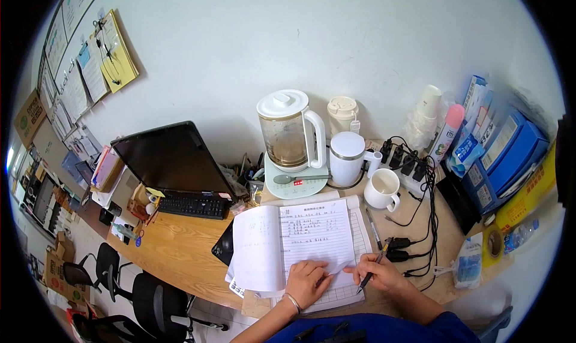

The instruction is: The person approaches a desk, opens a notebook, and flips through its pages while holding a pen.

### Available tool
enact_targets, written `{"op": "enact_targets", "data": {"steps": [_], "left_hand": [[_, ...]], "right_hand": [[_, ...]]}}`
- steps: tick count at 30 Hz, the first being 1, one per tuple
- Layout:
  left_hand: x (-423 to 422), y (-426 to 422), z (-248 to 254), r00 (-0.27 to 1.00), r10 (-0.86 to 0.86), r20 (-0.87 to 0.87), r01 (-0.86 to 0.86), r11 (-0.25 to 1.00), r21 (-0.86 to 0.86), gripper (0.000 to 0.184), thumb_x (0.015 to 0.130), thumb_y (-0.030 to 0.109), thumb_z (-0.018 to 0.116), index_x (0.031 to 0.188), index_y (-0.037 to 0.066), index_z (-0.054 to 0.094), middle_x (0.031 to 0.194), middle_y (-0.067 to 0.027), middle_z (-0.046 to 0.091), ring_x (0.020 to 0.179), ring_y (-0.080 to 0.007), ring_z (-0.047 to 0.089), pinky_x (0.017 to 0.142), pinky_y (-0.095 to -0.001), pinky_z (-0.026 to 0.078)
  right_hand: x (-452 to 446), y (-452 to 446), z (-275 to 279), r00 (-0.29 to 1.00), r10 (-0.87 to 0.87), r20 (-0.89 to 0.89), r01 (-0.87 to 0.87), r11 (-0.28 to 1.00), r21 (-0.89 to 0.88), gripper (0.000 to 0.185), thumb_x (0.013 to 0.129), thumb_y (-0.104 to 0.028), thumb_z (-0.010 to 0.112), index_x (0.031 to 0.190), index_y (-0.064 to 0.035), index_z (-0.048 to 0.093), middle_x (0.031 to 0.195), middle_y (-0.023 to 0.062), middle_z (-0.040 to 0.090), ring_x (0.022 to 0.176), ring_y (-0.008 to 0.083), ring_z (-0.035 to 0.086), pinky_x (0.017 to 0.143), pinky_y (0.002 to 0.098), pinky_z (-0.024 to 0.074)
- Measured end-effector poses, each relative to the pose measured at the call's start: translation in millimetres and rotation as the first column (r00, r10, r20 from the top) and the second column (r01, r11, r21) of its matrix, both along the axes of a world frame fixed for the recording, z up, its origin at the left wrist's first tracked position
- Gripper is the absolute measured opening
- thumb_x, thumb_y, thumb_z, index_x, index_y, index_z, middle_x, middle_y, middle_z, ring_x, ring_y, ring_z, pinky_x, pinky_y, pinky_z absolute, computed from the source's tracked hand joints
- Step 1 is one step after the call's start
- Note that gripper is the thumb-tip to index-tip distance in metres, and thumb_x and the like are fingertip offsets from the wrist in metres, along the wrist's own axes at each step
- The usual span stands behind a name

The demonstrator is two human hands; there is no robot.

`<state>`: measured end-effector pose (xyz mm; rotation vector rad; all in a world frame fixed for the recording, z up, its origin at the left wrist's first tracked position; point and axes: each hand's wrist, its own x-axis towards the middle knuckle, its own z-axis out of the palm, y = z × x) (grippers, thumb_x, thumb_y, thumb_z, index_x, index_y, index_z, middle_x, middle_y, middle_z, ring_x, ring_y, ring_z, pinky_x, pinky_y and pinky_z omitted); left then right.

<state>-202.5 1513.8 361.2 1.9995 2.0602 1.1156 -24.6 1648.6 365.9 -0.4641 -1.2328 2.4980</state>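
Observation:
An open notebook (315,223) lies in front of me, with handwriting on its right page. My left hand (307,284), with a bracelet at the wrist, rests on the lower part of that page. Its fingers are bent around the page's lower right corner, which looks lifted. My right hand (384,275) grips a black pen (371,271), tip down, just right of the page. More ruled sheets (362,232) show beneath the notebook. Another pen (374,228) lies to the right of the sheets.
Behind the notebook stand a glass kettle (282,136) on its base, a lidded white mug (346,163) and an open white cup (381,188). Black cables (429,223) run from a power strip at right. A monitor (171,160) and keyboard (193,205) stand left; blue folders (510,151) far right.

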Motion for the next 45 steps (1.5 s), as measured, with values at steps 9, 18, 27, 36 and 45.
{"op": "enact_targets", "data": {"steps": [9,18,27,36,45], "left_hand": [[0.1,0.1,-0.6,1.0,-0.001,-0.003,0.001,1.0,0.005,0.012,0.073,0.017,0.069,0.075,0.01,0.06,0.099,-0.0021,0.063,0.087,-0.0211,0.055,0.075,-0.0335,0.038],[0.0,-0.1,-1.3,1.0,-0.002,-0.013,0.002,1.0,-0.004,0.012,0.074,0.017,0.069,0.075,0.009,0.06,0.099,-0.0025,0.063,0.088,-0.0214,0.055,0.076,-0.0336,0.038],[0.1,-0.2,-1.7,1.0,0.001,-0.014,-0.001,1.0,-0.008,0.013,0.074,0.018,0.069,0.075,0.009,0.06,0.099,-0.0027,0.063,0.088,-0.0215,0.055,0.076,-0.0338,0.038],[-0.4,-0.3,-0.6,1.0,-0.006,-0.007,0.006,1.0,-0.005,0.012,0.074,0.017,0.069,0.075,0.009,0.06,0.099,-0.0027,0.063,0.087,-0.0215,0.055,0.076,-0.0336,0.038],[-0.9,-8.9,-2.4,0.977,0.07,0.202,-0.077,0.997,0.027,0.011,0.076,0.014,0.068,0.078,0.006,0.06,0.093,-0.007,0.063,0.082,-0.0246,0.056,0.071,-0.0353,0.042]], "right_hand": [[-0.4,-0.8,2.3,1.0,0.014,0.007,-0.014,1.0,0.004,0.024,0.091,-0.012,0.048,0.067,-0.0063,0.049,0.059,0.0035,0.051,0.065,0.022,0.06,0.105,0.0518,0.027],[-0.9,-2.6,4.5,1.0,0.011,0.03,-0.011,1.0,-0.008,0.025,0.091,-0.012,0.049,0.067,-0.0063,0.047,0.058,0.0031,0.047,0.066,0.0228,0.06,0.106,0.0513,0.0268],[-1.0,-2.5,3.5,1.0,0.014,0.02,-0.014,1.0,0.003,0.025,0.091,-0.013,0.05,0.067,-0.0065,0.047,0.058,0.0018,0.046,0.066,0.0224,0.06,0.106,0.0512,0.0269],[-0.6,-0.8,-2.2,1.0,0.023,-0.005,-0.023,1.0,0.004,0.025,0.091,-0.013,0.049,0.067,-0.0068,0.048,0.059,0.0021,0.048,0.065,0.0221,0.06,0.105,0.0514,0.0269],[-1.8,-2.6,1.5,1.0,-0.004,0.021,0.004,0.999,-0.034,0.023,0.089,-0.011,0.049,0.067,-0.0063,0.048,0.058,0.0037,0.049,0.063,0.0232,0.06,0.106,0.0497,0.0266]]}}
